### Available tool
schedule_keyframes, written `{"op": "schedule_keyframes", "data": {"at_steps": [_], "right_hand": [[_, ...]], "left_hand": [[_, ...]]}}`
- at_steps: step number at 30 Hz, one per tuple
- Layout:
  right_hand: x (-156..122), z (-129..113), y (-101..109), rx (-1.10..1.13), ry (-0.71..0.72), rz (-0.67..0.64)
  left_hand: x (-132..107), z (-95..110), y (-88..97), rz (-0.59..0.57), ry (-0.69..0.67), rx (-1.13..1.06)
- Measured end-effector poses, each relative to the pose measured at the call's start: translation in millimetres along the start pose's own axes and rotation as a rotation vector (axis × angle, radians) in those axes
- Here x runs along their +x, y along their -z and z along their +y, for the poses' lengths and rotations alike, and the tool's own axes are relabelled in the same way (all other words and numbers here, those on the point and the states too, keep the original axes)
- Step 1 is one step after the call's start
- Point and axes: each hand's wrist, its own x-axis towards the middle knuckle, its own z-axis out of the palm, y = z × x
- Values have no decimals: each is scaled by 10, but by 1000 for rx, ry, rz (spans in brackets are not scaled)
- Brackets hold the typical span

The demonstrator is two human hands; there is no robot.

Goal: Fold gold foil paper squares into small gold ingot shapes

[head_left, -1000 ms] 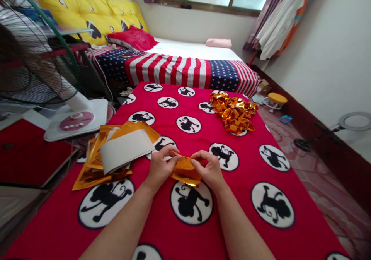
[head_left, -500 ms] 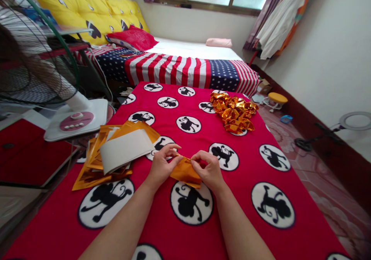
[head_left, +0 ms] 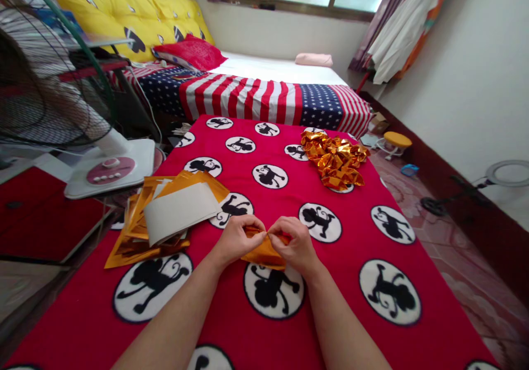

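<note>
One gold sheet (head_left: 263, 257) is being worked from where I stand, at the near middle of the red-clothed desk (head_left: 273, 202), right between the person's hands. The left hand (head_left: 235, 242) has its thumb and forefinger pinched together on the sheet's upper edge; the right hand (head_left: 296, 243) grips the same way, the two sets of fingertips all but meeting. Neither grip leaves any gap that I can make out. Below them the lower part of the sheet spreads flat, so I'd call this piece partly shaped at most; the fingers hide the fold itself.

Beyond, towards the right far corner, sits a heap of shaped gold pieces (head_left: 334, 161), which look finished, though too tangled to count. Over on the left lies a loose stack of flat gold sheets (head_left: 134, 240), a pale sheet (head_left: 182, 213) on top, seemingly unworked. A fair share looks left.
</note>
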Motion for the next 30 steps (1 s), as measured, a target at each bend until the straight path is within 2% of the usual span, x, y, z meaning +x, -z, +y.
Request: {"op": "schedule_keyframes", "data": {"at_steps": [9,14,21,26,30], "right_hand": [[-7,30,-2,20,-1,26],[-19,32,-10,141,-123,28],[-29,51,-5,307,-319,109],[-47,101,-11,466,-360,161],[-41,91,-7,473,-323,223]], "left_hand": [[32,-21,30,-16,60,12],[9,-37,31,27,-28,-38],[-4,-50,33,136,-156,-32],[-3,-46,32,207,-171,-25],[-3,-47,33,208,-142,-36]]}}
